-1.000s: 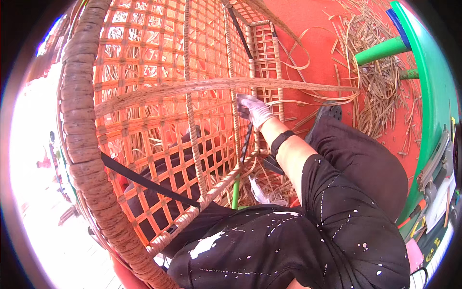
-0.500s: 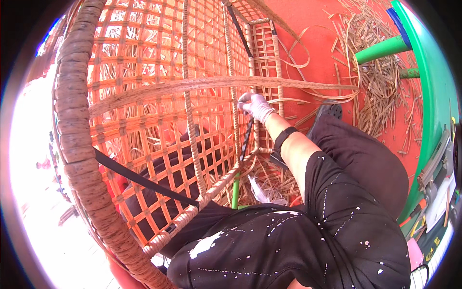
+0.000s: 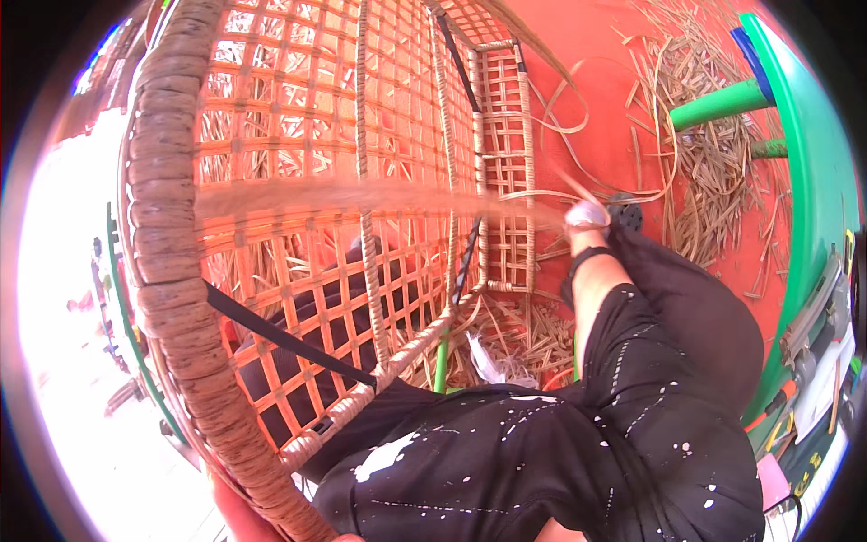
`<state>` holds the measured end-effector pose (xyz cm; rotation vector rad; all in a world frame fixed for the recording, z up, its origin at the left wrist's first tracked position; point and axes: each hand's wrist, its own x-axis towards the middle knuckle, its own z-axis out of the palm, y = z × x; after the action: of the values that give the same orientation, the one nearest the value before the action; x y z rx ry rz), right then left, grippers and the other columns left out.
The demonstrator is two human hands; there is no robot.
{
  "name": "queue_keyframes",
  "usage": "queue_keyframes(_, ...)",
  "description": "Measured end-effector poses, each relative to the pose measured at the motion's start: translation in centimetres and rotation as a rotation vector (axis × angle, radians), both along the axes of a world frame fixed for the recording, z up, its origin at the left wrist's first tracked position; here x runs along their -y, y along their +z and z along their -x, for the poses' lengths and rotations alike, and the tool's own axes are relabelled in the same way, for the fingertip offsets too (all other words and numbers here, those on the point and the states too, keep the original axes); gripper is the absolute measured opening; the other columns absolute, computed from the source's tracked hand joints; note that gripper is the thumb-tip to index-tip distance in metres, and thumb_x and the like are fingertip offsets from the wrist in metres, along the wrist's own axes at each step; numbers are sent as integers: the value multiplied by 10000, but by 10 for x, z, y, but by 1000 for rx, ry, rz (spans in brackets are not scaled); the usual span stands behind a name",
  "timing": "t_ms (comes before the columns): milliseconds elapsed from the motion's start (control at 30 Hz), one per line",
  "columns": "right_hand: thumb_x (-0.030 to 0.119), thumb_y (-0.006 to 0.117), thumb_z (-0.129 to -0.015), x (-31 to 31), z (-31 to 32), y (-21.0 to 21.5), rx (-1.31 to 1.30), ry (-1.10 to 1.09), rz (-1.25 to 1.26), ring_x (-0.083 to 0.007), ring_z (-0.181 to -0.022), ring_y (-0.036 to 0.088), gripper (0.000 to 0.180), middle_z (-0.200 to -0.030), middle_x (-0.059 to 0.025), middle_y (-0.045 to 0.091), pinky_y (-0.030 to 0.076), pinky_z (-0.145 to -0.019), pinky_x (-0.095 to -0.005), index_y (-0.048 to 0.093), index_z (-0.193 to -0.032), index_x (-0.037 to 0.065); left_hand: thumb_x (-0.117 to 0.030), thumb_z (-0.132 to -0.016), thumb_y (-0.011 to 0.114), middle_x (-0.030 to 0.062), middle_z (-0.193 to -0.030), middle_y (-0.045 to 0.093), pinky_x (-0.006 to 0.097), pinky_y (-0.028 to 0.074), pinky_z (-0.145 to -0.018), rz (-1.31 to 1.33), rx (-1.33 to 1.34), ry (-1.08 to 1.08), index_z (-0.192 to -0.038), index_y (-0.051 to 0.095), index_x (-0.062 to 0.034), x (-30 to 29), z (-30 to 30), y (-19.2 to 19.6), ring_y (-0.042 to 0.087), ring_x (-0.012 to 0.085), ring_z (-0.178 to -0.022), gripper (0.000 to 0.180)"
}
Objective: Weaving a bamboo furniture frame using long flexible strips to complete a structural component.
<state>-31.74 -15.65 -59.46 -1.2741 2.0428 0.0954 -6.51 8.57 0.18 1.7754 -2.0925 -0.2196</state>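
Note:
A large woven rattan frame (image 3: 173, 172) with an open lattice leans across my lap. My right hand (image 3: 587, 215), in a whitish glove, is to the right of the lattice and smeared by motion. It looks closed on a flat rattan strip (image 3: 352, 194), which runs from the frame's left side across the lattice to the hand, also blurred. At the lower left, a patch of skin (image 3: 233, 510) shows behind the thick wrapped rim; it seems to be my left arm or hand, with its fingers hidden.
Black straps (image 3: 289, 339) cross the frame. Cut strips (image 3: 713, 181) litter the red floor (image 3: 623, 99), with long loose strips curling beside the lattice. At right stands a green table (image 3: 799, 199) with tools at its edge. A green leg (image 3: 442, 361) stands near my lap.
My right hand has moved right, away from the lattice, with the strip drawn straighter along it. The strip's wide loop at right is gone. The frame has shifted slightly rightward in view.

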Motion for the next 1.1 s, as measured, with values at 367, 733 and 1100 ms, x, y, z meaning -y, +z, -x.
queue_keyframes(367,81,563,-811,-35,-174,151,825,492,-164,-236,-872,621,389,-1078,-175,603,489,-756,-325,540,-1199,93,-539,-754,618,475,-1278,232,589,433,-853,105,50,-162,-1147,476,-67,-21,-31,-10,297,589,-1203,630)
queue_keyframes(733,203,692,-759,-33,-177,118,1001,662,-15,-183,-770,608,270,-834,-85,659,475,-717,-308,650,-965,32,-546,-757,614,479,-1279,226,588,435,-847,73,81,-151,-1129,494,-62,-9,-17,-2,289,593,-1205,622)
queue_keyframes(1100,407,666,-707,5,-147,150,292,796,-259,-291,-844,646,399,-884,-144,671,498,-748,-374,680,-924,72,-528,-767,621,470,-1297,206,584,432,-859,168,-4,-199,-1133,517,-37,-14,-29,-6,283,597,-1203,621)
